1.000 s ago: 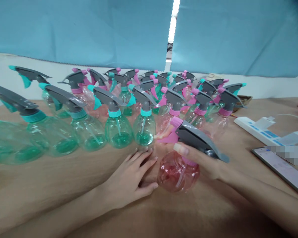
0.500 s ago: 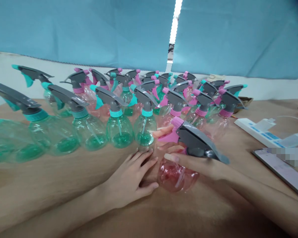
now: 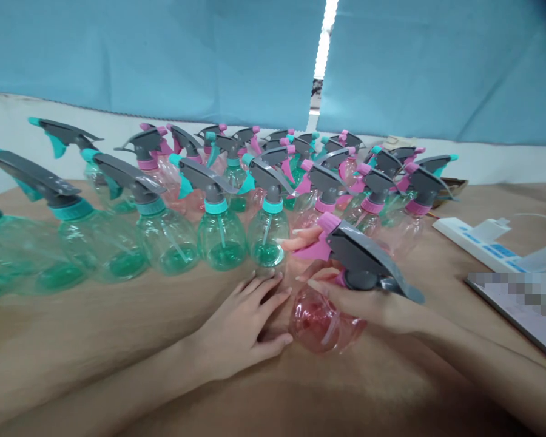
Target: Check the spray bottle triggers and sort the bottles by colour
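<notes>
A pink spray bottle (image 3: 321,321) with a grey head and pink trigger stands on the tabletop close in front of me. My right hand (image 3: 346,294) is wrapped round its neck, thumb towards me, with a finger reaching by the trigger. To the left, my left hand (image 3: 248,321) lies flat on the table, fingers spread, holding nothing. Its thumb tip is near the pink bottle's base; whether they touch I cannot tell. Just beyond its fingertips stands a green spray bottle (image 3: 268,240) with a turquoise collar.
Several more green spray bottles (image 3: 166,240) line up to the left, with pink and green ones (image 3: 330,194) crowded behind. On the right are a white power strip (image 3: 477,246) and a phone (image 3: 514,309), partly blurred. A blue curtain (image 3: 164,60) hangs at the back.
The view has shifted slightly, so the bottles appear a little further right. My right hand keeps its grip on the pink spray bottle, and my left hand stays flat on the table.
</notes>
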`<state>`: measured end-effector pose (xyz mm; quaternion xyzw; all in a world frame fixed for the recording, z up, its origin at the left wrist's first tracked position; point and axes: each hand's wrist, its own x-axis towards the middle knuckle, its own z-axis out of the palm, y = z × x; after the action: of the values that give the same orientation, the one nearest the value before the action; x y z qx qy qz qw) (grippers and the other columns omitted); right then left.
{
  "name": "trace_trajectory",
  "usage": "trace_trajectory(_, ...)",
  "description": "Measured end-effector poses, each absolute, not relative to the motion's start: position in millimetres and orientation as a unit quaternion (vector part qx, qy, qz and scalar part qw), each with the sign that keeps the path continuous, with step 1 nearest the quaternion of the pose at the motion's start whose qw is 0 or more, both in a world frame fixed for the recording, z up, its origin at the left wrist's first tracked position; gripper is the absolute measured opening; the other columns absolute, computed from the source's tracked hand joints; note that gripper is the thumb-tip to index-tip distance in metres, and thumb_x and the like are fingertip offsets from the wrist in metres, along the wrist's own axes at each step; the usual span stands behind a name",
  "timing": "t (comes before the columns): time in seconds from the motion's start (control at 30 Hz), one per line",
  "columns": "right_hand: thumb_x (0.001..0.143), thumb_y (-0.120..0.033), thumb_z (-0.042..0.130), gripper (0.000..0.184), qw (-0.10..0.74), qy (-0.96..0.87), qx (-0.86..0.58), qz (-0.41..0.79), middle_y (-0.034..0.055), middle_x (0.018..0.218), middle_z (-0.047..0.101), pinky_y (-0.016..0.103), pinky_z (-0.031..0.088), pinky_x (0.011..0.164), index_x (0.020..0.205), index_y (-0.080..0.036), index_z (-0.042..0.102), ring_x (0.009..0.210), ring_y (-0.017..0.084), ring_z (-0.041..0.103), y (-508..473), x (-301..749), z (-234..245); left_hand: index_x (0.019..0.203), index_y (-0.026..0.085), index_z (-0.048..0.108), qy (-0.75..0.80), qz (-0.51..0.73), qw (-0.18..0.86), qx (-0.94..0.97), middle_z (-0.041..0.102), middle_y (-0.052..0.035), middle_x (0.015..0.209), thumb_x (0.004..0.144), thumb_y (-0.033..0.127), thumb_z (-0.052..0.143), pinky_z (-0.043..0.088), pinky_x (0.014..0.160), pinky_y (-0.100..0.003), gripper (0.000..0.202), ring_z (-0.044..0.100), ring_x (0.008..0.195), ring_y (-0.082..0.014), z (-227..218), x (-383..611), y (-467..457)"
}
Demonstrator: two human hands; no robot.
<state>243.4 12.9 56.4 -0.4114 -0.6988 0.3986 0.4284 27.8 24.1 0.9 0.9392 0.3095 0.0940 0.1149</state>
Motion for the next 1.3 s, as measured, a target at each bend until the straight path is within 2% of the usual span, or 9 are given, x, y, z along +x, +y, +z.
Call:
trace_trajectory(0.1,0.08,-0.025,0.06,0.003,0.405,-0.72,-0.434,0.361,0.0005,0.075,0.071,0.028,0.062,0.061,0.077,-0.025,0.062,0.069,0.017,0.071,14.2,243.9,56.5,0.138,0.015,0.049,0.31,0.097,0.119,0.938,0.046,-0.0163,0.142,0.091,0.048,0.056,0.032,0.106,-0.052,0.058,0.041,0.13,-0.0349,1.0,27.6,24.3)
trace_trajectory(0.2,0.078,-0.023,0.059,0.004,0.382,-0.738,-0.441,0.339,0.0011,0.078,0.071,0.029,0.061,0.062,0.08,-0.025,0.062,0.072,0.018,0.071,14.1,243.7,59.9,0.137,0.018,0.049,0.309,0.103,0.126,0.937,0.047,-0.0146,0.142,0.091,0.048,0.056,0.032,0.106,-0.051,0.055,0.041,0.13,-0.0343,0.9,27.5,24.6)
trace_trajectory(0.37,0.08,-0.021,0.055,0.005,0.405,-0.733,-0.417,0.353,0.0004,0.073,0.069,0.027,0.06,0.059,0.081,-0.023,0.059,0.068,0.017,0.07,11.4,241.2,61.4,0.137,0.017,0.049,0.31,0.107,0.125,0.936,0.047,-0.0159,0.142,0.09,0.049,0.056,0.032,0.106,-0.053,0.057,0.042,0.13,-0.0355,0.6,27.3,24.7)
trace_trajectory(0.6,0.077,-0.024,0.057,0.006,0.437,-0.718,-0.426,0.335,0.0012,0.072,0.068,0.026,0.058,0.057,0.071,-0.022,0.058,0.062,0.015,0.068,11.0,241.0,61.2,0.139,0.016,0.047,0.307,0.099,0.112,0.94,0.044,-0.0155,0.144,0.092,0.048,0.054,0.031,0.107,-0.052,0.058,0.039,0.132,-0.0345,0.4,27.6,24.6)
trace_trajectory(0.73,0.072,-0.02,0.058,0.007,0.442,-0.725,-0.432,0.304,-0.0004,0.067,0.064,0.029,0.057,0.061,0.069,-0.024,0.052,0.061,0.015,0.064,10.2,241.8,61.9,0.14,0.015,0.046,0.311,0.088,0.113,0.939,0.045,-0.0162,0.144,0.092,0.048,0.055,0.03,0.107,-0.051,0.059,0.039,0.132,-0.0337,2.0,28.1,24.1)
trace_trajectory(0.87,0.071,-0.02,0.054,0.005,0.428,-0.732,-0.445,0.289,0.0006,0.065,0.064,0.033,0.057,0.061,0.068,-0.024,0.053,0.063,0.018,0.065,9.6,243.8,63.4,0.139,0.015,0.047,0.313,0.082,0.121,0.938,0.046,-0.016,0.143,0.091,0.047,0.056,0.031,0.106,-0.051,0.059,0.04,0.131,-0.0342,3.9,28.9,24.3)
trace_trajectory(1.03,0.076,-0.019,0.052,0.01,0.373,-0.746,-0.453,0.314,0.0017,0.074,0.069,0.027,0.057,0.058,0.068,-0.022,0.056,0.066,0.017,0.067,11.0,248.1,59.5,0.14,0.017,0.046,0.315,0.077,0.116,0.939,0.046,-0.0152,0.143,0.09,0.047,0.057,0.032,0.106,-0.051,0.059,0.041,0.131,-0.0338,4.7,29.3,24.4)
trace_trajectory(1.17,0.074,-0.02,0.053,0.008,0.385,-0.738,-0.468,0.297,-0.0003,0.066,0.065,0.026,0.057,0.06,0.068,-0.022,0.057,0.063,0.015,0.066,11.8,248.5,57.4,0.14,0.014,0.047,0.315,0.071,0.116,0.939,0.045,-0.0167,0.143,0.091,0.048,0.057,0.032,0.106,-0.051,0.06,0.039,0.131,-0.0343,4.7,29.3,23.9)
trace_trajectory(1.3,0.072,-0.02,0.052,0.008,0.4,-0.733,-0.446,0.322,0.0001,0.069,0.067,0.024,0.056,0.063,0.065,-0.023,0.055,0.064,0.014,0.066,10.7,246.2,63.3,0.14,0.014,0.046,0.318,0.066,0.113,0.939,0.044,-0.0166,0.144,0.091,0.049,0.056,0.032,0.106,-0.051,0.061,0.038,0.132,-0.0341,3.6,29.2,24.6)
